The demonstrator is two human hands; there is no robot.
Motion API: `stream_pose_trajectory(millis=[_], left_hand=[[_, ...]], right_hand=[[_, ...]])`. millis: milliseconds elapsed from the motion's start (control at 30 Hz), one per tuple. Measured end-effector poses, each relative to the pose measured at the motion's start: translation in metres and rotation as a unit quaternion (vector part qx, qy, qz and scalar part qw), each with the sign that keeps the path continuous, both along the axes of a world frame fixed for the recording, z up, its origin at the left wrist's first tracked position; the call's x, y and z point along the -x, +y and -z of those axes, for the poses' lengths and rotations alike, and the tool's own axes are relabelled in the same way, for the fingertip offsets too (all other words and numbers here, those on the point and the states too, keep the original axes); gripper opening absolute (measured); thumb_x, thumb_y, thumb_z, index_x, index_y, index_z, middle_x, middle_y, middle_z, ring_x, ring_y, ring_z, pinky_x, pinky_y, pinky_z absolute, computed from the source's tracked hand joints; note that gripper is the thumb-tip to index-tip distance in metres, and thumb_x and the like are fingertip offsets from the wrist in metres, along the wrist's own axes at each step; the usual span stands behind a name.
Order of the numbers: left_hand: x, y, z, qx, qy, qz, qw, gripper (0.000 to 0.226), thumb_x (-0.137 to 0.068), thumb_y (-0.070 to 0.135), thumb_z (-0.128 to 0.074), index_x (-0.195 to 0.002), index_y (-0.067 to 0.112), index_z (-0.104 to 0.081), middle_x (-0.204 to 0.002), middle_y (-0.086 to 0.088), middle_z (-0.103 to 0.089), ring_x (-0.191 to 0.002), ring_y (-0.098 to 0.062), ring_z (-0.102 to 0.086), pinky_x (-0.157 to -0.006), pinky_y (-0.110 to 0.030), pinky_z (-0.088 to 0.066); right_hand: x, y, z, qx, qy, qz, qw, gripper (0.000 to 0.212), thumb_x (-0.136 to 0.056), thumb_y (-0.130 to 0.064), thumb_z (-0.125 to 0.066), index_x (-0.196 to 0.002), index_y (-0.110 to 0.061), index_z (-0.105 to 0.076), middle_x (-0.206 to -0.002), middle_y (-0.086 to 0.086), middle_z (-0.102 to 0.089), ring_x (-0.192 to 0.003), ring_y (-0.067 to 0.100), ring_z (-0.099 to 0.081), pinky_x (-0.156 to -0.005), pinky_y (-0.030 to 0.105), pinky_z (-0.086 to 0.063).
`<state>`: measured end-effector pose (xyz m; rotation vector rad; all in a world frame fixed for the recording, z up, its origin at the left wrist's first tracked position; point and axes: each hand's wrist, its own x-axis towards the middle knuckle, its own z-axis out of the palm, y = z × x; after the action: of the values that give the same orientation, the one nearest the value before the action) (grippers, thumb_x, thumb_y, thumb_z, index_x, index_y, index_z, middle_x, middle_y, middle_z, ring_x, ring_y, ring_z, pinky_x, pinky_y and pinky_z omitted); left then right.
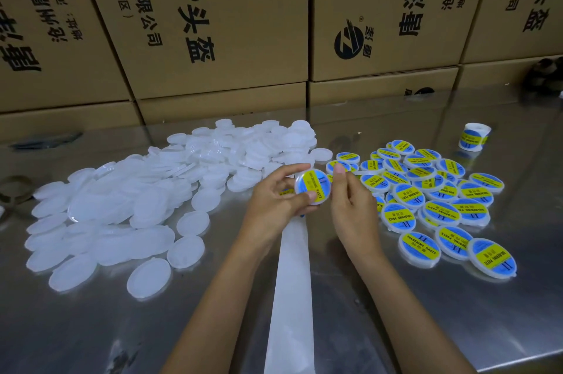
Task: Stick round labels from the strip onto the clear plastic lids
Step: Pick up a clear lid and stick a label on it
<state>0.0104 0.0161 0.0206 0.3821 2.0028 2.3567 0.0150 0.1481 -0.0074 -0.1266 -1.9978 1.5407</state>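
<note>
Two hands are seen above a shiny metal table point(396, 328) in the single head view. A round clear plastic lid point(313, 187) bearing a blue and yellow label is held up by the left hand point(275, 200), whose curled fingers point(292, 171) grip its far rim while the thumb presses its near rim. The right hand point(353, 206) is raised just right of that lid, its fingers kept loosely together and bent, with one fingertip point(338, 169) at the lid's right edge; whether it touches cannot be told. A long white backing strip point(291, 297), smooth and papery, is laid from beneath the left palm toward the near table edge. Left of the left fingers, a wide heap of unlabelled lids point(122, 215), translucent and flat, is spread. Right of the right fingers, a cluster of labelled lids point(426, 200) is gathered. Beyond those, a small label roll point(473, 136) is stood upright. Brown cardboard boxes point(228, 23) with black print are stacked behind.
</note>
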Motion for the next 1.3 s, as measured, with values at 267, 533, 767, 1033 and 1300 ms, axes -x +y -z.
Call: stream_pose_trajectory(millis=[267, 533, 767, 1033, 1300], left_hand=[[0.004, -0.005, -0.004, -0.066, -0.043, -0.132, 0.988, 0.025, -0.081, 0.002, -0.08, -0.105, 0.009, -0.075, -0.081, -0.013, -0.077, -0.073, -0.023, -0.075, -0.065, -0.028, -0.062], [0.001, -0.006, -0.003, -0.063, -0.047, -0.091, 0.993, 0.022, -0.088, 0.009, -0.076, -0.1, -0.002, -0.062, -0.086, -0.019, -0.076, -0.077, -0.029, -0.076, -0.063, -0.028, -0.06], [0.004, -0.005, 0.002, -0.015, -0.054, 0.018, 0.998, 0.037, -0.084, -0.002, -0.076, -0.115, 0.01, -0.059, -0.095, -0.012, -0.075, -0.079, -0.027, -0.075, -0.07, -0.03, -0.061], [0.003, -0.004, 0.002, -0.016, -0.05, -0.017, 0.998, 0.026, -0.086, 0.004, -0.076, -0.107, 0.017, -0.074, -0.096, -0.011, -0.078, -0.083, -0.03, -0.076, -0.066, -0.029, -0.062], [0.003, -0.002, 0.0, -0.006, -0.019, -0.082, 0.996, 0.012, -0.097, 0.017, -0.065, -0.098, 0.015, -0.077, -0.088, -0.003, -0.079, -0.071, -0.029, -0.076, -0.062, -0.031, -0.063]], right_hand=[[-0.001, -0.011, 0.007, -0.1, -0.021, -0.086, 0.991, 0.05, -0.079, -0.076, -0.053, -0.061, -0.031, -0.044, -0.055, -0.014, -0.047, -0.052, 0.007, -0.042, -0.053, 0.02, -0.031], [0.001, -0.008, 0.007, -0.096, 0.004, -0.059, 0.994, 0.049, -0.101, -0.04, -0.049, -0.06, -0.023, -0.031, -0.048, -0.011, -0.04, -0.049, 0.009, -0.035, -0.049, 0.023, -0.025], [0.005, -0.004, 0.008, -0.046, -0.005, -0.016, 0.999, 0.05, -0.104, -0.028, -0.047, -0.056, -0.021, -0.036, -0.045, -0.011, -0.042, -0.05, 0.008, -0.036, -0.05, 0.022, -0.026], [0.001, -0.006, 0.005, 0.014, -0.007, -0.086, 0.996, 0.049, -0.098, -0.045, -0.053, -0.061, -0.013, -0.051, -0.052, -0.002, -0.042, -0.052, 0.003, -0.037, -0.05, 0.016, -0.031], [0.0, -0.009, 0.01, -0.108, -0.044, -0.034, 0.993, 0.047, -0.081, -0.074, -0.051, -0.055, -0.034, -0.047, -0.047, -0.01, -0.041, -0.048, 0.009, -0.04, -0.049, 0.026, -0.027]])
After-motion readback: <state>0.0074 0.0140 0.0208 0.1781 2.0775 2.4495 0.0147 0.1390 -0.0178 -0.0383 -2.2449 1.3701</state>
